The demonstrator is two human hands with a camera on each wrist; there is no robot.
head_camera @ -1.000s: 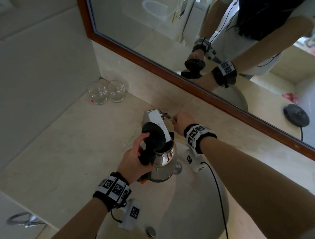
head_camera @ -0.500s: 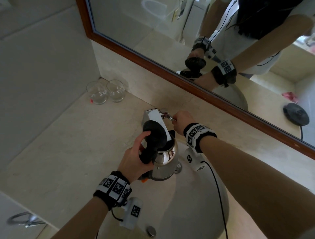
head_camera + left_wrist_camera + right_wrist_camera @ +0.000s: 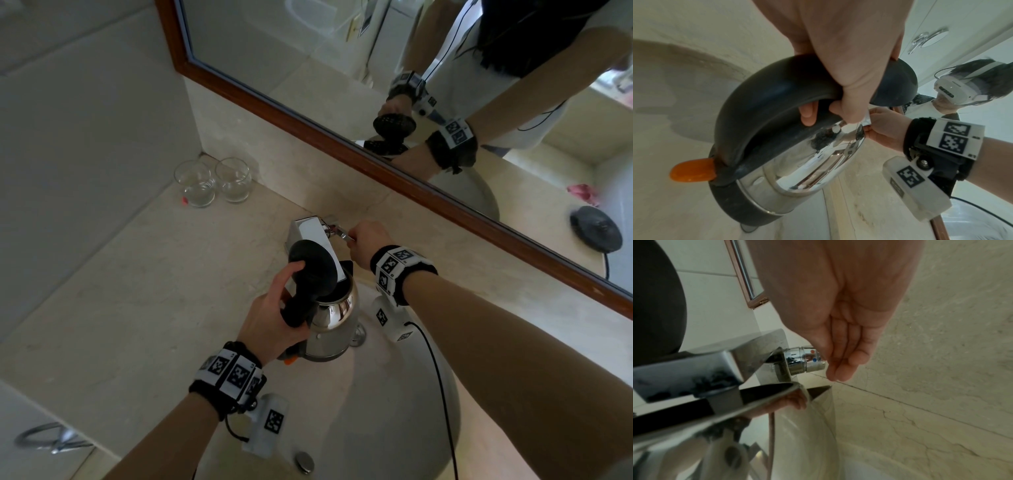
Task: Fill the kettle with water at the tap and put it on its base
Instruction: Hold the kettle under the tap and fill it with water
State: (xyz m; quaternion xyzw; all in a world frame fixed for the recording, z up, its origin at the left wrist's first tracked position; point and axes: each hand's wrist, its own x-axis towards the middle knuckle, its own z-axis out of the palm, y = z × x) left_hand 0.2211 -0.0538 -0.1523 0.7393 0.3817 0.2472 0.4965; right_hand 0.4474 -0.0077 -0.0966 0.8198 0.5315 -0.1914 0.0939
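Two empty glasses (image 3: 212, 183) stood at the far left of the stone counter (image 3: 137, 291), close to the wall and well apart from the work. Moving right, the left hand (image 3: 274, 315) was wrapped around the black handle of the kettle (image 3: 330, 329), holding the steel body over the basin (image 3: 394, 411) with the lid (image 3: 313, 270) flipped up and its mouth just beneath the square spout of the tap (image 3: 313, 233). Right of that, the right hand (image 3: 368, 240) reached to the tap's side lever (image 3: 807, 359) — fingers nearly straight and held together, tips at the knob's end, gripping nothing that could be plainly seen.

The filling step seemed to be in hand; no stream of water could be made out. The next move would likely call for working the lever, then watching the level. The raised lid sat close against the spout and could catch on withdrawal. The kettle's round black base (image 3: 596, 229) showed only as a reflection in the mirror (image 3: 308, 113) — far right.
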